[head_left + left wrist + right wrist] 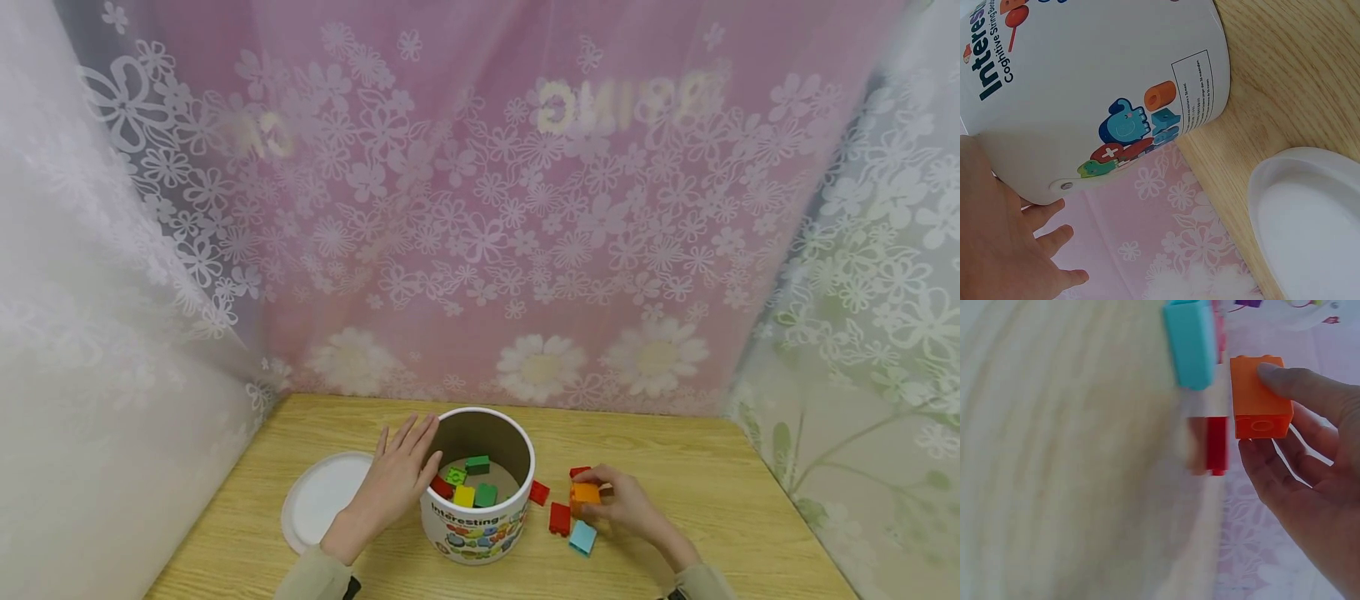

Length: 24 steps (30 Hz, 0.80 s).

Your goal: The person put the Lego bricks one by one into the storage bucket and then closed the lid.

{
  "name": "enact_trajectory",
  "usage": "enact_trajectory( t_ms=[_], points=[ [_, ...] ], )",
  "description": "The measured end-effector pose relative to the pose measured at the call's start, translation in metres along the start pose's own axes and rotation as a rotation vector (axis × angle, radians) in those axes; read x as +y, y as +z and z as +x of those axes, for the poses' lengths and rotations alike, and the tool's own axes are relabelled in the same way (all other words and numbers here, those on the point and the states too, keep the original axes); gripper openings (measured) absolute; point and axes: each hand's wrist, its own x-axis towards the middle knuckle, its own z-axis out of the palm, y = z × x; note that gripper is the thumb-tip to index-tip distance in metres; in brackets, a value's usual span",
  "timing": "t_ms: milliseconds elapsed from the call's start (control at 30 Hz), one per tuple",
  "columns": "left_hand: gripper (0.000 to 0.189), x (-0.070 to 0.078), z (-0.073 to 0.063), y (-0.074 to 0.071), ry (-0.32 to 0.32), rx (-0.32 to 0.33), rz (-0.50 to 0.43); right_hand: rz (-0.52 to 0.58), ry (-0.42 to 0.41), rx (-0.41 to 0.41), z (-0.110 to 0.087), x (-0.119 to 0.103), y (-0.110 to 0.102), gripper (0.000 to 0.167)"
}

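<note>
Gripping the orange block [585, 495] now in the right hand [628, 502], with thumb on one face and fingers round the far side; hard to tell whether fully clear of the table [720, 483]. Note a half-hidden red block [579, 472] just past those fingertips, a second red block [559, 518] just inward of the right hand, and a light-blue block [582, 538] closer to the wrist. Watch that hold: could drop the piece with too light a pinch, or bump those close neighbours with a low sideways sweep. Over to the left hand [397, 468]: laid against the bucket [435, 530], fingers straight and spread, clasping nothing. See that bucket between the hands, open-topped, with a yellow block [463, 497] and green blocks [486, 496] inside. Could slide or tip, if pushed from the left hand's side without support opposite. Spot, outward of the left hand, a white lid [318, 500], apart from the bucket.
</note>
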Motion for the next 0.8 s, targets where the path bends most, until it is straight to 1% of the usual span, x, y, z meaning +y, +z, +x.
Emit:
enact_trajectory(
  t_ms=[267, 533, 700, 800],
  points=[
    [0.062, 0.000, -0.001, 0.000, 0.008, 0.006, -0.003, -0.059, -0.053, 0.104, 0.006, -0.025, -0.011, 0.036],
    [0.061, 0.000, -0.001, 0.000, 0.008, 0.014, -0.010, -0.101, -0.100, 0.152, 0.009, -0.042, -0.016, 0.035],
    [0.060, -0.001, -0.001, 0.002, 0.011, 0.023, -0.006, -0.127, -0.114, 0.178, 0.011, -0.052, -0.019, 0.035],
    [0.060, -0.001, -0.001, 0.002, 0.013, 0.029, -0.003, -0.124, -0.120, 0.190, 0.012, -0.059, -0.022, 0.034]
  ],
)
